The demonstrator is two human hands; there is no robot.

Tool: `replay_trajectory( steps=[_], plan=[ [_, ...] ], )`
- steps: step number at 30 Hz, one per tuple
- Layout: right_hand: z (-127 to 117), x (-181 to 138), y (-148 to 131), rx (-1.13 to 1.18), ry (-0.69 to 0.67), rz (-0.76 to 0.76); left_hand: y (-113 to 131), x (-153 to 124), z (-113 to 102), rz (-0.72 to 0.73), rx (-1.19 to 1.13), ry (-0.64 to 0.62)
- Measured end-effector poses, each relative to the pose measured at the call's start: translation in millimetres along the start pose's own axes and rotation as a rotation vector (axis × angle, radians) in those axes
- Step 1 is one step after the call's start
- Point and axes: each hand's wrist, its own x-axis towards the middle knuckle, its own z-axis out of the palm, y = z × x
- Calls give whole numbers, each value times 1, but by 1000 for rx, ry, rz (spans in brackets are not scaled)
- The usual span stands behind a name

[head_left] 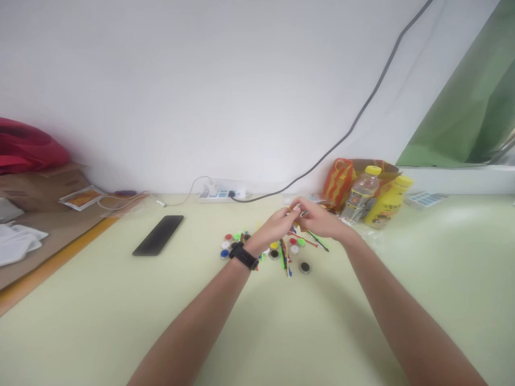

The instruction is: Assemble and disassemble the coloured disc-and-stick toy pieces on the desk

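Note:
My left hand (274, 225), with a black watch (243, 255) on its wrist, and my right hand (317, 219) meet above a pale table (120, 321). Both have fingers pinched together on a small piece between them that is too small to name. Under the hands lie several small coloured discs (235, 241) and thin coloured sticks (284, 256). A black disc (304, 267) lies apart at the near right of the pile.
A black phone (158, 235) lies flat to the left. A power strip (220, 194) with a dark cable sits by the wall. Two bottles (388, 202) and an orange bag (340, 182) stand behind my right hand. Cardboard and a red bag (28, 147) are far left.

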Motion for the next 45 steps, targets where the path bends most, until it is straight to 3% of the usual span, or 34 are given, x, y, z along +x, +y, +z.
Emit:
replay_trajectory(
  steps=[9,17,21,25,32,45],
  plan=[
    [6,3,8,-47,1,-35,-17,9,1,54,76,-54],
    [14,7,19,-84,-39,-62,-41,17,6,22,152,-4],
    [11,8,14,-95,71,-70,-33,18,5,74,103,8],
    [7,7,7,-85,95,-88,-21,15,6,69,10,49],
    [0,2,-1,-19,-28,-161,-8,6,9,-7,-209,30],
    [-13,-6,-12,-55,-126,-152,-9,5,9,-49,-273,-75]
  ],
)
